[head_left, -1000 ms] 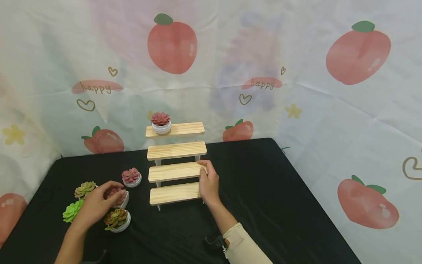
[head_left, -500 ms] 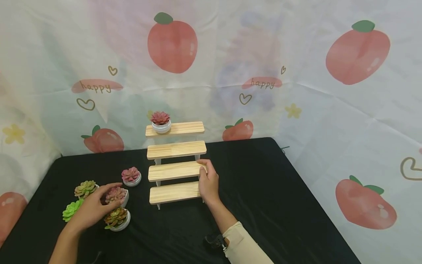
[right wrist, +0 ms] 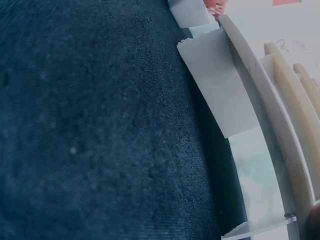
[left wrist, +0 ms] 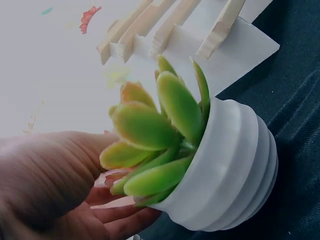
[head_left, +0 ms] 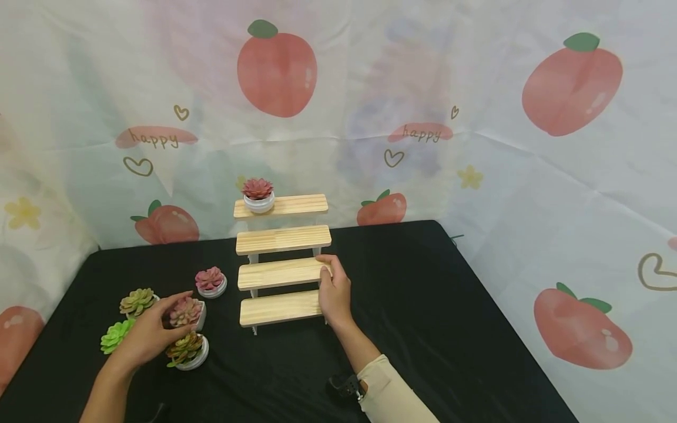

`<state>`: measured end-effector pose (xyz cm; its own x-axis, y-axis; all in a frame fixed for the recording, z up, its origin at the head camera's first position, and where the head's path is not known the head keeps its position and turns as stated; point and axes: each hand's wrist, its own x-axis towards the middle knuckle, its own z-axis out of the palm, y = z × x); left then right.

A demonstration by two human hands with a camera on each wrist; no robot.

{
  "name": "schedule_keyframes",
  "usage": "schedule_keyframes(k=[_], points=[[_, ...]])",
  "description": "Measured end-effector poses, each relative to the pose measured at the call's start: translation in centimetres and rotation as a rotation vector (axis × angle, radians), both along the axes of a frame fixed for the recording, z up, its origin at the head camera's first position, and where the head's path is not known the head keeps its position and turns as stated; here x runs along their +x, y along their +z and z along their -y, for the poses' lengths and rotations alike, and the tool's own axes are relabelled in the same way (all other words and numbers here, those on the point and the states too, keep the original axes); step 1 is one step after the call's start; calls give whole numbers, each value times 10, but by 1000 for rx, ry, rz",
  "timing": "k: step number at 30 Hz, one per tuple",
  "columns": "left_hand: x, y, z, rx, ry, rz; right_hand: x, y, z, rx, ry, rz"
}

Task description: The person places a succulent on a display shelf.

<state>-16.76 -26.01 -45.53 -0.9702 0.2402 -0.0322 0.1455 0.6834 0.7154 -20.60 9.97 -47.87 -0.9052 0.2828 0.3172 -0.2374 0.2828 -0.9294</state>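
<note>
My left hand (head_left: 150, 335) curves its thumb and fingers round a pink succulent (head_left: 185, 311) in a squarish white pot on the black table. In the left wrist view that plant is mostly hidden behind a green succulent (left wrist: 155, 130) in a ribbed round white pot (left wrist: 230, 170). The same round pot shows beside my thumb in the head view, its plant brownish green (head_left: 185, 348). With my right hand (head_left: 335, 291) I grip the right end of a stepped wooden display stand (head_left: 280, 308), around its lower shelves. A fingertip (right wrist: 315, 220) shows at the right wrist view's edge.
One pink succulent (head_left: 258, 191) stands on the stand's top shelf, at the left. On the table are another pink succulent (head_left: 210, 281), a yellowish green one (head_left: 137, 301) and a bright green one (head_left: 115, 336). A fruit-printed cloth (head_left: 338, 76) hangs behind the table.
My left hand has shifted slightly left and its thumb and fingers now lie either side of the pink succulent, leaving more of it visible. The right hand and stand have stayed put.
</note>
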Motion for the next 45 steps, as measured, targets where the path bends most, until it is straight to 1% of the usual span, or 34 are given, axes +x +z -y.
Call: schedule_keyframes(k=[4,8,11,16,21,24,32,36,40,45], points=[[-3,0,-1,-30,2,-15,0,-1,0,1,-4,1],[-6,-2,-1,-62,-6,-67,0,-1,0,1,-4,1],[-7,-4,-2,-84,2,-104,1,0,0,-2,-6,-1],[-8,-4,-4,-118,33,-128,0,1,0,-4,-1,-4],[-8,-4,-3,-129,33,-167,1,2,1,-8,-2,-2],[-7,-6,-2,-130,30,-179,1,1,1,-7,-3,3],[-7,-8,-3,-111,37,-170,0,0,0,-1,2,-4],[-7,-8,-3,-87,39,-130,-1,-1,0,0,-1,-2],[-8,-9,-3,-81,55,-83,-1,0,0,-1,-1,-1],[-9,-12,-2,-75,74,-78,-2,-1,0,2,-5,-1]])
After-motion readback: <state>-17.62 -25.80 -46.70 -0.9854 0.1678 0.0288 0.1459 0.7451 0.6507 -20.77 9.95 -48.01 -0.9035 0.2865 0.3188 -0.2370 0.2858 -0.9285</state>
